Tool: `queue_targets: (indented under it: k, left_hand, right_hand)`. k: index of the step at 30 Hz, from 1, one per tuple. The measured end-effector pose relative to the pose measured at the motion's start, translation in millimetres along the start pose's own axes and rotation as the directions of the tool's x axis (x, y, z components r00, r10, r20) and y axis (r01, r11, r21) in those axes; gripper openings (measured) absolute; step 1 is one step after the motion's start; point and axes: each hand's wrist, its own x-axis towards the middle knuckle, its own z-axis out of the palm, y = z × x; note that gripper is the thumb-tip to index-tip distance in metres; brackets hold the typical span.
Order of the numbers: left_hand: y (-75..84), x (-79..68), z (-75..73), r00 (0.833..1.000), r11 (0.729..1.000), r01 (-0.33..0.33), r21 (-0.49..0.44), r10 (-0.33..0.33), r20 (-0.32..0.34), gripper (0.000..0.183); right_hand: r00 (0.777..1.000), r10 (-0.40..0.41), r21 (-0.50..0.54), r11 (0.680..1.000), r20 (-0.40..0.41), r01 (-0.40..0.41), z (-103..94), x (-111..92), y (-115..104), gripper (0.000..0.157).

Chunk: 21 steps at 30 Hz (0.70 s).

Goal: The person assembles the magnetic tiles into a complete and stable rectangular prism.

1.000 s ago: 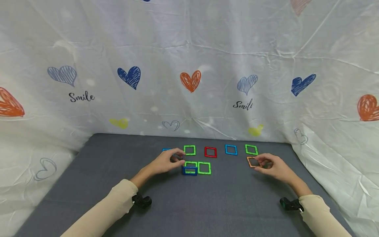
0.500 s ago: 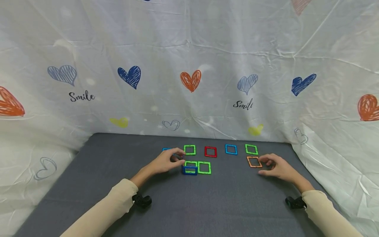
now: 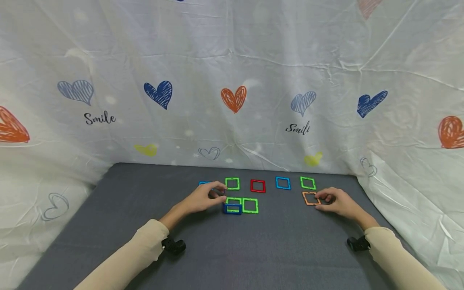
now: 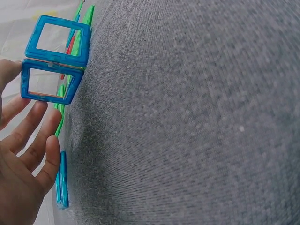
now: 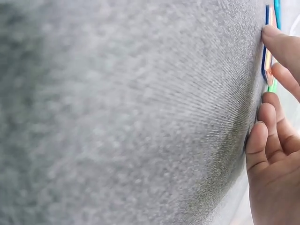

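Observation:
In the head view my left hand (image 3: 201,198) pinches a blue square magnetic tile (image 4: 47,98) that stands on edge, seen nearly edge-on there. The left wrist view shows it joined along one edge to a second upright blue tile (image 4: 85,42), making a corner. Behind that pair a green tile frame (image 3: 233,198) shows, with another green tile (image 3: 250,212) flat at its right. At the right, my right hand (image 3: 338,202) pinches the near-right corner of a flat orange tile (image 3: 304,198). A dark blue edge (image 5: 264,72) runs along the orange one in the right wrist view.
Along the far side of the grey table (image 3: 275,249) lie a green tile (image 3: 232,189), a red tile (image 3: 258,191), a light blue tile (image 3: 283,188) and a green tile (image 3: 308,188). A blue tile (image 3: 204,183) is partly hidden by my left hand. A printed curtain (image 3: 261,133) hangs behind.
My right hand drew back a little from the orange tile, then came back to its edge and touches it now. The left hand and the tiles stay where they were.

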Motion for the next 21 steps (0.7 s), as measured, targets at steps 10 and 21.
queue_targets:
  k: [10, 21]
  left_hand:
    - [-0.7, -0.3, 0.1, 1.000, 1.000, 0.002, -0.010, -0.002, 0.006, 0.041]
    - [-2.2, -1.3, 1.1, 1.000, 1.000, 0.007, -0.018, -0.007, 0.004, 0.040]
  right_hand:
    - [0.996, -0.085, 0.077, 0.994, 0.024, 0.082, -0.9, 5.6, -5.6, 0.012]
    - [0.996, -0.090, 0.086, 0.992, 0.023, 0.087, -0.4, 4.2, -4.5, 0.009]
